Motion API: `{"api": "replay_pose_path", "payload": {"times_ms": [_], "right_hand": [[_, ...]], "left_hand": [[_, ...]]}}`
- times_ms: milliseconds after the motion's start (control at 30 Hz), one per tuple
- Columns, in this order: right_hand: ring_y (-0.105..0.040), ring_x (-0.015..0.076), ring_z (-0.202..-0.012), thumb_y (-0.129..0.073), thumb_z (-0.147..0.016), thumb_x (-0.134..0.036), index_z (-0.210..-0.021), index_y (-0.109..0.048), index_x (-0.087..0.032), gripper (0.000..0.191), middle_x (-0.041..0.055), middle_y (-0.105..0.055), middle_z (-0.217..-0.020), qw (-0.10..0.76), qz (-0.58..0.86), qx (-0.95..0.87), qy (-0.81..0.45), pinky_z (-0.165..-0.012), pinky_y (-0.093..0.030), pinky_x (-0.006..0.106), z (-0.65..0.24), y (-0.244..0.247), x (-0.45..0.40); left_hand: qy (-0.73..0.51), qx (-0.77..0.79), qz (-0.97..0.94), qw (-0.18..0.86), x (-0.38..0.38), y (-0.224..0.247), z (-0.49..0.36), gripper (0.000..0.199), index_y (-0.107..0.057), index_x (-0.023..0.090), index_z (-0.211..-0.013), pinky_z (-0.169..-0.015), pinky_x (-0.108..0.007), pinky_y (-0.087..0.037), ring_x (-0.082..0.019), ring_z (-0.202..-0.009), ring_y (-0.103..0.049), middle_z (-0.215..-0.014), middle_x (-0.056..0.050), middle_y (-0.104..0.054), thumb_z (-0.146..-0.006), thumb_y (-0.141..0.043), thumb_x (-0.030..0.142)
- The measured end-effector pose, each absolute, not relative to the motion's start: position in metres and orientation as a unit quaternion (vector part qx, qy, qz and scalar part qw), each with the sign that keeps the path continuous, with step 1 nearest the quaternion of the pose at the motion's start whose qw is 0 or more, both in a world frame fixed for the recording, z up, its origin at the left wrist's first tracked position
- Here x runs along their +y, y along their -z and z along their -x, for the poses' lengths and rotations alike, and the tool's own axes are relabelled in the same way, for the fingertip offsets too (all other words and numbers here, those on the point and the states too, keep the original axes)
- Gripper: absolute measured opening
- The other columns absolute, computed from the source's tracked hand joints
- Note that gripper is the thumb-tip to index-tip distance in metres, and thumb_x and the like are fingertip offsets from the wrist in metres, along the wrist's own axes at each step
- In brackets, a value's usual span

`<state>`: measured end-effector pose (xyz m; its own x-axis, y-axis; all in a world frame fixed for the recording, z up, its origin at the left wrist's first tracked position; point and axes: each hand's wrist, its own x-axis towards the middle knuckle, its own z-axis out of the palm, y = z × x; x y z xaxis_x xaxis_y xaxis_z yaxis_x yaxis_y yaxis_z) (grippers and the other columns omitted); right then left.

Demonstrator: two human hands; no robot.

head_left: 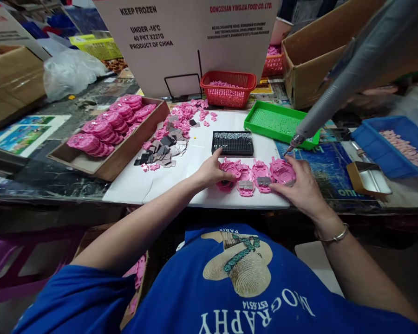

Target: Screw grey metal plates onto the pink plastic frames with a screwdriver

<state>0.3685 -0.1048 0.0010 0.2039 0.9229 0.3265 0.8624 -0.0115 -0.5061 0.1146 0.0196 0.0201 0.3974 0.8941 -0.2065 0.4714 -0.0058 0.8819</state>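
Several pink plastic casings lie in a row on white paper at the table's front edge. At the row's left end, my left hand (214, 172) is closed on a pink casing (232, 166), its thumb and fingers at the sides. My right hand (304, 188) grips another pink casing (283, 170) at the right end between thumb and fingers. Between them lie two casings with grey metal plates (245, 185) in their lower parts. Just behind stands a black tray (232, 149) holding small screws. The tip of a hanging grey screwdriver (310, 116) is close to my right fingers.
Left of the hands are loose grey plates (167, 147), small pink parts (183, 113) and a cardboard tray (125, 160) of stacked pink casings. Behind are a red basket (228, 96) and a green tray (264, 132). A blue bin (386, 157) and small metal-lined box (364, 183) stand right.
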Motion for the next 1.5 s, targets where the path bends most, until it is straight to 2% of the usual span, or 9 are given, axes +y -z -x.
{"api": "replay_pose_path", "payload": {"times_ms": [200, 267, 333, 400, 467, 733, 933, 1233, 1500], "right_hand": [[-0.058, 0.0345, -0.123, -0.074, -0.072, -0.046, -0.144, -0.044, -0.018, 0.083, 0.0158, -0.058, -0.137, 0.339, 0.718, -0.605, -0.059, -0.104, -0.048, 0.051, -0.38, 0.006, -0.118], [-0.061, 0.0345, -0.118, -0.073, -0.073, -0.045, -0.144, -0.045, -0.021, 0.08, 0.0142, -0.06, -0.135, 0.351, 0.726, -0.589, -0.055, -0.101, -0.05, 0.052, -0.384, 0.007, -0.126], [-0.065, 0.0347, -0.111, -0.073, -0.072, -0.043, -0.141, -0.049, -0.023, 0.076, 0.0128, -0.065, -0.128, 0.357, 0.736, -0.572, -0.058, -0.097, -0.052, 0.053, -0.384, 0.005, -0.133], [-0.067, 0.0338, -0.108, -0.073, -0.072, -0.042, -0.139, -0.052, -0.022, 0.073, 0.0124, -0.066, -0.126, 0.366, 0.738, -0.562, -0.073, -0.095, -0.054, 0.052, -0.377, 0.0, -0.137], [-0.066, 0.0321, -0.11, -0.072, -0.073, -0.042, -0.138, -0.052, -0.021, 0.072, 0.0126, -0.064, -0.13, 0.385, 0.727, -0.562, -0.09, -0.096, -0.054, 0.049, -0.365, -0.007, -0.134], [-0.06, 0.0342, -0.123, -0.071, -0.074, -0.041, -0.146, -0.042, -0.018, 0.08, 0.0158, -0.057, -0.14, 0.322, 0.716, -0.604, -0.136, -0.104, -0.05, 0.05, -0.328, -0.009, -0.093], [-0.054, 0.0293, -0.131, -0.076, -0.072, -0.048, -0.139, -0.048, -0.019, 0.078, 0.014, -0.054, -0.143, 0.445, 0.677, -0.571, -0.133, -0.114, -0.041, 0.049, -0.332, 0.006, -0.081], [-0.058, 0.0263, -0.125, -0.078, -0.071, -0.04, -0.138, -0.047, -0.022, 0.076, 0.0107, -0.057, -0.139, 0.497, 0.617, -0.52, -0.32, -0.113, -0.042, 0.049, -0.333, 0.009, -0.067], [-0.07, 0.0256, -0.102, -0.079, -0.069, -0.04, -0.136, -0.04, -0.028, 0.078, 0.0087, -0.067, -0.124, 0.522, 0.547, -0.465, -0.461, -0.097, -0.056, 0.05, -0.311, -0.008, -0.055]], "left_hand": [[-0.274, 0.512, -0.58, 0.571, 0.005, -0.029, -0.111, 0.121, -0.027, 0.009, -0.152, -0.053, -0.024, -0.038, -0.013, -0.055, -0.05, -0.062, 0.009, -0.052, -0.049, -0.09, 0.025], [-0.296, 0.509, -0.546, 0.597, 0.001, -0.031, -0.107, 0.097, -0.047, 0.01, -0.14, -0.054, -0.024, -0.039, -0.012, -0.056, -0.053, -0.066, 0.005, -0.058, -0.053, -0.087, 0.026], [-0.29, 0.485, -0.522, 0.639, -0.003, -0.032, -0.105, 0.058, -0.066, 0.011, -0.109, -0.057, -0.024, -0.042, -0.012, -0.059, -0.057, -0.071, 0.0, -0.065, -0.057, -0.084, 0.028], [-0.271, 0.457, -0.514, 0.674, -0.006, -0.032, -0.107, 0.031, -0.07, 0.011, -0.082, -0.059, -0.025, -0.044, -0.013, -0.061, -0.06, -0.072, -0.004, -0.068, -0.059, -0.081, 0.029], [-0.263, 0.44, -0.515, 0.686, -0.009, -0.033, -0.113, 0.024, -0.069, 0.012, -0.074, -0.059, -0.025, -0.044, -0.013, -0.06, -0.06, -0.068, -0.005, -0.069, -0.06, -0.08, 0.029], [-0.323, 0.395, -0.444, 0.736, -0.028, -0.032, -0.143, 0.029, -0.068, 0.012, -0.087, -0.071, -0.027, -0.048, -0.013, -0.068, -0.063, -0.078, -0.004, -0.071, -0.063, -0.077, 0.024], [-0.398, 0.409, -0.391, 0.722, -0.03, -0.025, -0.15, 0.034, -0.063, 0.014, -0.089, -0.076, -0.029, -0.049, -0.015, -0.072, -0.063, -0.081, -0.003, -0.07, -0.061, -0.079, 0.024], [-0.457, 0.337, -0.387, 0.727, -0.031, -0.019, -0.153, 0.044, -0.06, 0.017, -0.096, -0.079, -0.027, -0.049, -0.013, -0.077, -0.064, -0.088, 0.0, -0.07, -0.06, -0.084, 0.027], [-0.471, 0.355, -0.309, 0.746, -0.035, -0.019, -0.131, 0.046, -0.055, 0.017, -0.089, -0.068, -0.025, -0.048, -0.011, -0.066, -0.061, -0.077, 0.003, -0.066, -0.055, -0.086, 0.024]]}}
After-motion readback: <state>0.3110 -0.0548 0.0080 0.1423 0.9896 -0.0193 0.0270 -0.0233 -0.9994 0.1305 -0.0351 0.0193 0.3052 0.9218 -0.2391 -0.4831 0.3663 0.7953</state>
